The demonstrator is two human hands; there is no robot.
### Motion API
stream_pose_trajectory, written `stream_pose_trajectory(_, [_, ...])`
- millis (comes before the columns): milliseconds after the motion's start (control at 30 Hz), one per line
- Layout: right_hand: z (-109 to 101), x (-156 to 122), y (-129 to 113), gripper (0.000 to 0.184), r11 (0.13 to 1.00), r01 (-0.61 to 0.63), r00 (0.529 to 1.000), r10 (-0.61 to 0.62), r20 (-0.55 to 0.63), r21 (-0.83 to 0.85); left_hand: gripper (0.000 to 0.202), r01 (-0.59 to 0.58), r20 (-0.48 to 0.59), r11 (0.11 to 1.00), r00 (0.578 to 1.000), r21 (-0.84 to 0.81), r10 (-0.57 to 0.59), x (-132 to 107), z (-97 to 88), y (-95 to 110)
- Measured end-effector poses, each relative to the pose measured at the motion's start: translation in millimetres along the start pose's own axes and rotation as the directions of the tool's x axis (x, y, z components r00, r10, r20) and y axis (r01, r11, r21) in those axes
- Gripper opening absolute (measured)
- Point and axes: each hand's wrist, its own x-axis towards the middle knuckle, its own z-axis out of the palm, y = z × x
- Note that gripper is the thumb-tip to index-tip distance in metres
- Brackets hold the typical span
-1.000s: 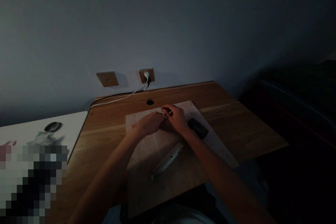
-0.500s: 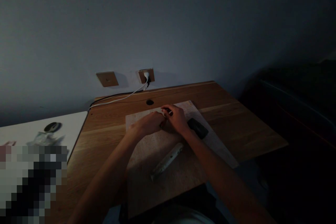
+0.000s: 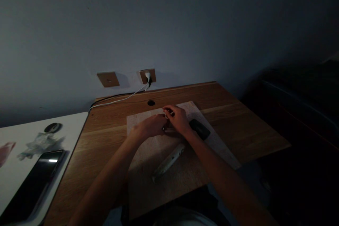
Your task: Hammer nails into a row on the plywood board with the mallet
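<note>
My left hand [image 3: 155,125] and my right hand [image 3: 178,118] meet over the far part of a pale board [image 3: 150,197]. The left fingers curl inward, closed around something small that I cannot make out. Thumb and index finger of the right hand pinch close together beside the left knuckles; whatever they grip is too small and dark to name. Between my forearms lies a long, slim, pale tool with dark spots [image 3: 168,162], set diagonally on the board. A dark, smooth, rounded block [image 3: 200,129] rests just right of my right wrist.
The board sits on a wooden table [image 3: 251,130] against a wall. White and black cables [image 3: 119,101] run from a wall socket [image 3: 147,76]. On a white surface [image 3: 16,183] at left are a phone [image 3: 34,183], crumpled clear plastic [image 3: 43,144] and a small round dark item [image 3: 53,128].
My left hand has turned slightly at the fingers, while the right hand keeps nearly the same place. The tool and dark block have not moved.
</note>
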Motion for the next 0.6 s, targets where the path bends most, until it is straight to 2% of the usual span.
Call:
stream_pose_trajectory(367, [-2.6,-0.1,-2.6,0.015,1.0,0.0,1.0,0.0,0.012,0.007,0.021,0.026,0.002,0.998,1.0,-0.061,-0.026,-0.2,-1.2,2.9])
stream_pose_trajectory(600, [-0.5,-0.6,-2.4,0.016,1.0,-0.021,1.0,0.021,-0.01,-0.007,0.025,-0.018,-0.058,0.99,0.998,-0.14,0.01,-0.4,-0.4,-1.1])
